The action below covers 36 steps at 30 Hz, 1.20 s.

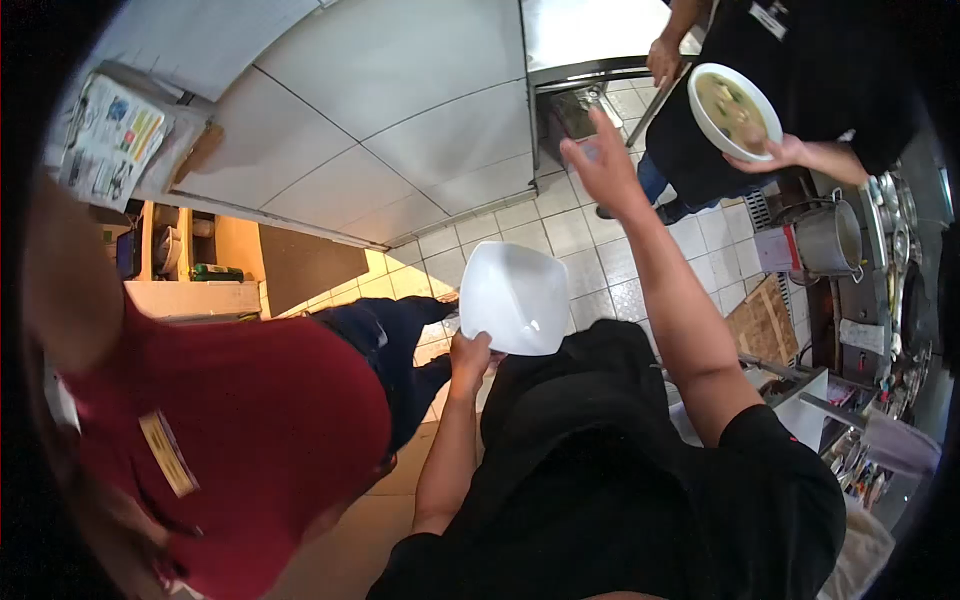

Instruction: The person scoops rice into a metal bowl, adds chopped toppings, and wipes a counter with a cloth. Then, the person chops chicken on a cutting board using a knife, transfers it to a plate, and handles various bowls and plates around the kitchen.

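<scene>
A white square bowl [515, 295] is in my left hand [468, 360], gripped at its near left corner. It is tilted so its smooth inside shows, with no food in it. My right hand [605, 172] is stretched forward, empty, with its fingers extended and apart. Beyond it, a co-worker in black holds a round white bowl of soup [735, 112], with one hand [775, 155] under the rim. That person's other hand [664, 60] rests by a metal edge. My right hand and the soup bowl are apart.
A person in a red shirt [250, 410] stands close on my left. White panels [400, 90] run ahead above the tiled floor [580, 240]. To the right are a large metal pot [830, 240] and a counter with utensils. Orange shelves [190, 285] hold several items at left.
</scene>
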{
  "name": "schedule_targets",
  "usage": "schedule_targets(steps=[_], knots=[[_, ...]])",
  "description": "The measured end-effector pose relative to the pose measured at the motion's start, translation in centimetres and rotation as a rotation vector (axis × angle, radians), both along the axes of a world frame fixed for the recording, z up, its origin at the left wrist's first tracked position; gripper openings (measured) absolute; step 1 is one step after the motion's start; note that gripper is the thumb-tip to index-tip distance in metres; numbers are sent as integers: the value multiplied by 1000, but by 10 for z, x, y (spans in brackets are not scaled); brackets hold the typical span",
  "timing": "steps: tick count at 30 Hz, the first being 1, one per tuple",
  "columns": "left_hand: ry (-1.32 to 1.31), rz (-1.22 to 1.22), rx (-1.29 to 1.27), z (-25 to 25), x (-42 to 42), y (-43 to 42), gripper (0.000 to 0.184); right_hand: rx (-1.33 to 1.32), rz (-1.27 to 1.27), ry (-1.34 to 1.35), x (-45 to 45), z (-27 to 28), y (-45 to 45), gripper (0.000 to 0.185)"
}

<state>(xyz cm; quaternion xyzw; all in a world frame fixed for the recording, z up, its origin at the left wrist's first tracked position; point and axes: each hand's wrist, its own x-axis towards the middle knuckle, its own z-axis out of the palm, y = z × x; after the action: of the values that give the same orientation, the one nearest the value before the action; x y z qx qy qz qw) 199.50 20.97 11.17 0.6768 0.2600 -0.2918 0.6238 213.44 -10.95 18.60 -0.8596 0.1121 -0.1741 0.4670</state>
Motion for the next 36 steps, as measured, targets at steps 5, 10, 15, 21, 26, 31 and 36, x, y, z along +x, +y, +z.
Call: schedule_targets(steps=[5, 10, 15, 21, 26, 31, 36], knots=[[-184, -193, 147, 8, 77, -34, 33, -118, -182, 136, 122, 21, -26, 90], [-365, -448, 455, 36, 144, -88, 37, 2, -316, 160, 226, 16, -69, 90], [-492, -526, 397, 40, 212, -137, 36, -37, -382, 170, 291, 11, -106, 89], [-586, -591, 206, 38, 279, -176, 34, -91, -452, 213, 334, 7, -158, 83], [-296, -592, -146, 62, 323, -209, 33, 140, -670, 334, 331, -8, -204, 74], [-119, -555, -208, 75, 355, -238, 26, 252, -692, 563, 361, -71, -260, 84], [-17, -570, -229, 67, 392, -270, 25, 674, -429, 650, 406, -97, -273, 65]])
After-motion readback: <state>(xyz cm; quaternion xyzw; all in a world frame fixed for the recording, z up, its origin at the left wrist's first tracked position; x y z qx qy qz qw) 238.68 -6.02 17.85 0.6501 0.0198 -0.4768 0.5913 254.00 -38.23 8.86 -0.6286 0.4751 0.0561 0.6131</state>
